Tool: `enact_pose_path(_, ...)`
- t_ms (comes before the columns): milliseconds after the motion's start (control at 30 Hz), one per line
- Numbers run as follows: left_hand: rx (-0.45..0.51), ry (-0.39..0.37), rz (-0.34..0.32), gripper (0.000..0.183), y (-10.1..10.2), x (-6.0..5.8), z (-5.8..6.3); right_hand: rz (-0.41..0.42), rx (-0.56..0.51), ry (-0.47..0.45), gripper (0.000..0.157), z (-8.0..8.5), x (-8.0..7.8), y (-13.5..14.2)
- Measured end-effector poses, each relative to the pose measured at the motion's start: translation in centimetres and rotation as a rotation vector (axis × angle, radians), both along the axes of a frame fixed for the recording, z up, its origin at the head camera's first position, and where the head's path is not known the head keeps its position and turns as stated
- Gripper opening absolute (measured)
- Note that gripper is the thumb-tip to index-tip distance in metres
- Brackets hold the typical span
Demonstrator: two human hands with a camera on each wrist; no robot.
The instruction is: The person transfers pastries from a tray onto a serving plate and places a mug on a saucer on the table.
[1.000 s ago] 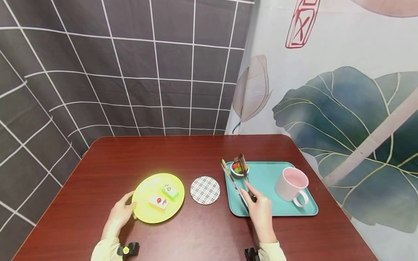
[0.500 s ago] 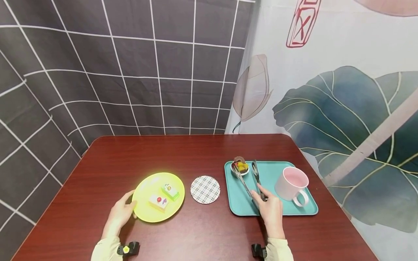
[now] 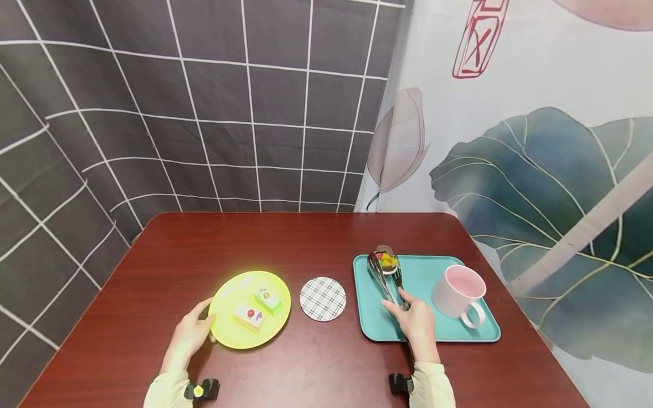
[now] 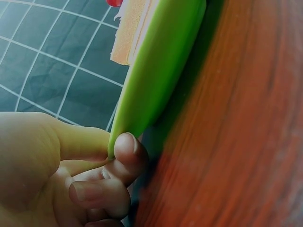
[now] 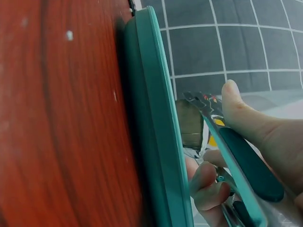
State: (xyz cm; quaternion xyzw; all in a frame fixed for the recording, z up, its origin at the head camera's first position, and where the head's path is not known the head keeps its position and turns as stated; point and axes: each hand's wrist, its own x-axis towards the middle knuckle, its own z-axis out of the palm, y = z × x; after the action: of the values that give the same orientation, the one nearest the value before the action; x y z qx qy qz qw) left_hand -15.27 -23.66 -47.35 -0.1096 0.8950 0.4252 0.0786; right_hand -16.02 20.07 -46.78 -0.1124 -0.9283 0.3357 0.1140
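Note:
My left hand (image 3: 190,330) pinches the near-left rim of a round yellow-green plate (image 3: 227,300), thumb above and fingers below, as the left wrist view shows. On the plate sit two small cake pieces, one with a red berry top (image 3: 249,317) and one with a green base (image 3: 268,300). In my right hand (image 3: 419,326) are metal tongs (image 3: 381,277) with dark grip pads (image 5: 253,163). Their arms reach over the teal tray (image 3: 369,317), one on each side of a small fruit-topped dessert cup (image 3: 389,262) in its far-left corner.
A pink mug (image 3: 458,292) stands on the right part of the tray, handle toward the front. Between plate and tray lies a round plaid coaster (image 3: 322,299) on the dark red table (image 3: 285,368). A grey checked curtain (image 3: 229,141) hangs behind.
The tongs swung from across the dessert cup to straddle it, opening wide, then their arms drew closer at its sides. My right hand shifted right, then slightly back. The left hand stayed on the plate.

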Motion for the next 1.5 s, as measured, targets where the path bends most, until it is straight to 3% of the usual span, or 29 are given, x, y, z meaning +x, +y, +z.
enact_pose_path(167, 0.004, -0.003, 0.006, 0.050, -0.1, 0.1, -0.2, 0.017, 0.043, 0.023, 0.053, -0.3, 0.0, 0.2)
enact_pose_path(500, 0.015, 0.002, 0.004, 0.051, -0.1, 0.1, -0.2, 0.069, 0.117, 0.123, 0.022, -0.5, 0.0, 0.0)
enact_pose_path(767, 0.007, -0.006, 0.004, 0.050, -0.2, 0.0, -0.4, 0.106, 0.175, 0.354, 0.008, -0.1, 0.4, -2.0)
enact_pose_path(1000, 0.004, -0.003, 0.000, 0.050, -0.2, -0.1, -0.4, 0.254, 0.198, 0.460, 0.017, 0.5, 0.7, -5.1)
enact_pose_path(1300, -0.008, -0.006, -0.002, 0.049, -0.2, -0.2, -0.1, 0.434, 0.184, 0.395, 0.013, 1.0, 1.2, -9.0)
enact_pose_path(1500, -0.017, -0.007, -0.007, 0.049, -0.1, -0.1, 0.0, 0.511, 0.249, 0.408, 0.029, 0.7, 1.6, -10.6)
